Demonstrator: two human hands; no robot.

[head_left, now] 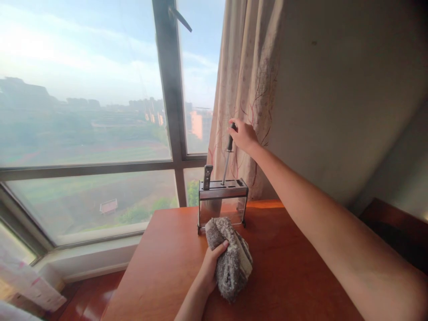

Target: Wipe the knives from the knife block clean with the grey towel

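My right hand (244, 135) grips the black handle of a honing steel (227, 166) from above. The thin metal rod slants down, its lower end in a slot in the top of a knife block (223, 192) with clear sides. A cleaver (207, 176) stands in the block's left slot, its dark handle sticking up and its broad blade showing through the side. Nearer to me, my left hand (211, 265) is closed around a bunched grey and cream fluffy cloth (233, 263), held in front of the block. Part of the left fingers is hidden behind the cloth.
The block stands near the far edge of a reddish-brown wooden table (160, 263). Behind it hangs a beige patterned curtain (245, 67). A large framed window (177, 89) is on the left, and a plain wall (327, 98) on the right.
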